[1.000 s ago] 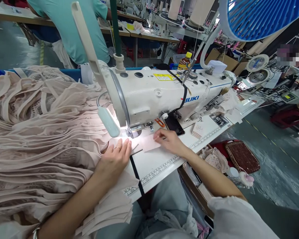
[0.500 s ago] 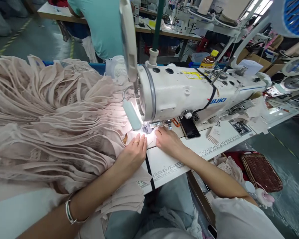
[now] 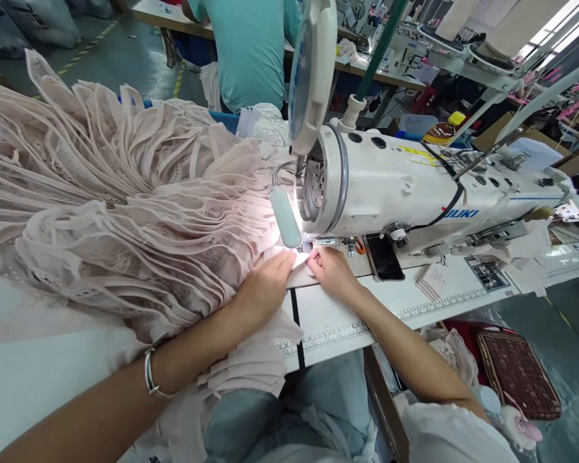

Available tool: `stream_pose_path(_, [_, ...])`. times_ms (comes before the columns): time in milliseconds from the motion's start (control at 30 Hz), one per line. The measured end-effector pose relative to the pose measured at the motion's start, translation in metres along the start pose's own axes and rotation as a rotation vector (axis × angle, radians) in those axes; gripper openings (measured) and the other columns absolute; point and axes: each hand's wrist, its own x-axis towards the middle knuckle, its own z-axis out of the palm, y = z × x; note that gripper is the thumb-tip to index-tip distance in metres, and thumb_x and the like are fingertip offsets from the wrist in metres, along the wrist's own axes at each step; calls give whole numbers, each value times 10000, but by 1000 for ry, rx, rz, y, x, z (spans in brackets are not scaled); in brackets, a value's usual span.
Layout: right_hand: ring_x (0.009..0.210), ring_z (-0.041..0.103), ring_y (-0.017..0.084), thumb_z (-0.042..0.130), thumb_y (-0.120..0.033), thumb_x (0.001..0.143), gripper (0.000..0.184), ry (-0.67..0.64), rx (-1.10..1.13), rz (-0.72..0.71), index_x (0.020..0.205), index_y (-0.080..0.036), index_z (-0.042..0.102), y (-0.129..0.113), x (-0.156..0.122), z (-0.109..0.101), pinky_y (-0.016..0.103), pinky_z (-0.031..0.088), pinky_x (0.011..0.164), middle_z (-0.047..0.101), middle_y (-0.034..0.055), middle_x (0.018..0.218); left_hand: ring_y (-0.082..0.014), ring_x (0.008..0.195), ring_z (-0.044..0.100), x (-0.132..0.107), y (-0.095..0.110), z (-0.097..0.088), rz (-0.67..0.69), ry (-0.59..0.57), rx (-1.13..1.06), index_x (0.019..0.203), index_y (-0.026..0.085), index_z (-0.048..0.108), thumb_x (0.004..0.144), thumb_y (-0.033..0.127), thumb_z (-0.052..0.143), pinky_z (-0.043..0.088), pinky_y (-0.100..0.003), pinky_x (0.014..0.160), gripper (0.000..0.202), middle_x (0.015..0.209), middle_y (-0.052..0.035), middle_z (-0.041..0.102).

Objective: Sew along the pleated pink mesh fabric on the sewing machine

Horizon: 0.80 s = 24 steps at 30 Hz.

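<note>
My left hand [image 3: 265,287] lies flat, fingers stretched toward the needle of the white sewing machine [image 3: 415,186], pressing a pale pink fabric piece [image 3: 296,273] onto the table. My right hand [image 3: 332,270] is right of it, fingers pinched on the same fabric just below the presser foot [image 3: 307,247]. The bright lamp [image 3: 285,217] washes out the fabric at the fingertips. A big heap of pink pleated and lace fabric [image 3: 125,212] spreads to the left, touching my left wrist.
A black phone [image 3: 385,257] and a small stack of labels [image 3: 434,280] lie on the white table [image 3: 347,315] with printed rulers. A person in a teal shirt [image 3: 251,51] stands behind. A woven basket [image 3: 518,373] sits on the floor at right.
Both hands have slid closer to the presser foot, drawing the small fabric piece under the machine head. My view has swung left and nearer the machine.
</note>
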Motion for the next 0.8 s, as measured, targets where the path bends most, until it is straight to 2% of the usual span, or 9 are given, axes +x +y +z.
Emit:
stream_pose_path(67, [675,556,168,489,-200,921,149,18,56,24,775,-229,492,1,-1,1,279,384,646,640,13,743,-193,1299,590,-3,3,2,91,-19,-55,1339,106,561,926,0,347,505,-350,1076,477,1331,-125,670])
stream_pose_path(167, [690,546,172,486,-217,919,123,56,81,22,798,-229,504,3,-3,2,283,387,663,637,14,755,-252,1365,529,-4,9,0,211,-100,35,1335,59,562,906,-9,389,466,-389,1112,467,1334,-169,659])
stream_pose_path(267, [680,536,168,494,-222,917,118,77,92,13,801,-227,519,3,-4,3,282,385,664,622,5,728,-296,1356,534,-3,12,-3,224,-127,155,1333,6,559,914,-4,383,463,-414,1109,455,1351,-202,639])
stream_pose_path(500, [680,552,170,522,-237,924,128,113,60,4,831,-212,607,6,-6,6,287,420,668,635,6,726,-302,1326,559,0,12,-3,244,-108,227,1324,-12,557,932,-2,355,487,-409,1074,441,1322,-216,649])
stream_pose_path(633, [843,618,192,499,-277,982,214,199,42,-208,972,-217,704,12,-13,3,310,487,778,694,49,907,-272,1312,566,2,11,2,244,-73,177,1309,12,546,953,21,355,448,-424,1112,404,1315,-216,644])
stream_pose_path(733, [938,609,225,447,-271,1013,293,186,-116,-378,1065,-194,725,12,-18,1,353,509,850,690,92,1004,-258,1259,593,3,11,4,197,6,156,1245,46,566,961,26,343,420,-444,1131,362,1267,-192,656])
stream_pose_path(800, [993,593,254,444,-235,1006,306,167,-261,-405,1153,-165,704,8,-21,1,392,513,890,686,117,1035,-272,1188,619,4,12,1,118,56,202,1136,58,600,954,19,345,449,-455,1088,316,1191,-190,667])
